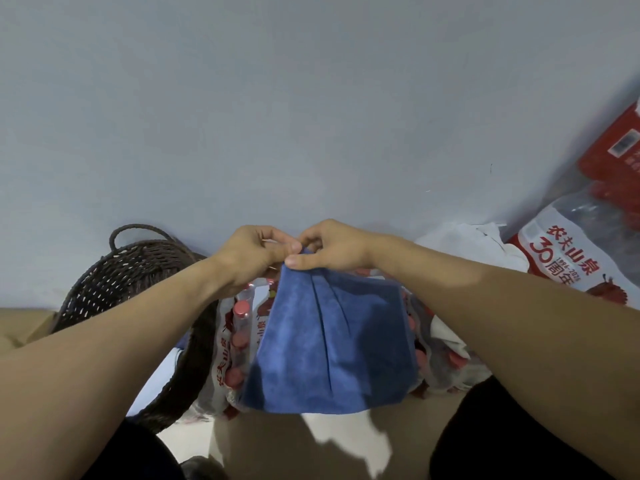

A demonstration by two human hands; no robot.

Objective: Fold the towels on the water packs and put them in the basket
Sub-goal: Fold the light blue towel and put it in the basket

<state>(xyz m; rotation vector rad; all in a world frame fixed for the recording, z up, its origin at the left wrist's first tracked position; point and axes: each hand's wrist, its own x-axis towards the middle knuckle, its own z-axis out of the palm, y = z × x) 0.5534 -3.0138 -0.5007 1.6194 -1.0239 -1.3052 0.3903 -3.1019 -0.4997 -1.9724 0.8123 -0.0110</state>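
Left hand (254, 252) and right hand (334, 249) together at far edge of blue towel (332, 344), each grip pinching its top corner. Towel hangs over water pack (235, 341), red caps visible. Dark woven basket (114, 275) left, beside pack. White cloth (464, 240) and second water pack (568, 251) far right.

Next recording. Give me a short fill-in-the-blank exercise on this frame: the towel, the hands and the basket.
1. The left hand and right hand pinch the far edge of a ____ towel.
2. The towel lies over a pack of ____ bottles with red caps.
3. The dark woven basket stands to the person's ____.

Missing words: blue; water; left
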